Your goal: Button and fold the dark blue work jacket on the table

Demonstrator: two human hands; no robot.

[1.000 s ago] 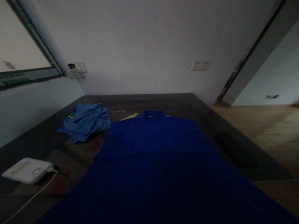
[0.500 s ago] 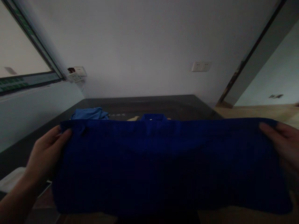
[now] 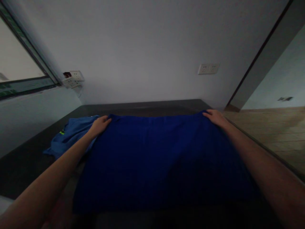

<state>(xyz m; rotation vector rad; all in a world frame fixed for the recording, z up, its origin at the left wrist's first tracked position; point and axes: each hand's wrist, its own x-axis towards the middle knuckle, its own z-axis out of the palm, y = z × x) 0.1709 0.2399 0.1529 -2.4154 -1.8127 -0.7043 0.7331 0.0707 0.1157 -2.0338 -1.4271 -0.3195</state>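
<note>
A dark blue shirt point(image 3: 152, 152) is stretched wide between my hands, spread above or over the dark table point(image 3: 140, 105). My left hand point(image 3: 101, 124) pinches its far left corner, fingers closed on the cloth. At the far right corner, my right hand point(image 3: 214, 117) grips the edge in the same way. The far edge runs fairly straight from hand to hand, and the near part falls into shadow. A crumpled lighter blue garment point(image 3: 76, 132) with a small yellow-green mark lies just left of my left hand, partly behind my forearm.
A pale wall point(image 3: 143, 63) rises behind the table, with a double socket point(image 3: 208, 68) on the right and more sockets point(image 3: 72, 79) on the left. A window frame point(image 3: 28, 86) is at left. Tiled floor point(image 3: 274, 127) shows at right. Something white point(image 3: 4, 205) sits at the lower left.
Both hands have moved forward and closer together, carrying the shirt away from me over the table. The collar seen earlier at its far edge is no longer visible.
</note>
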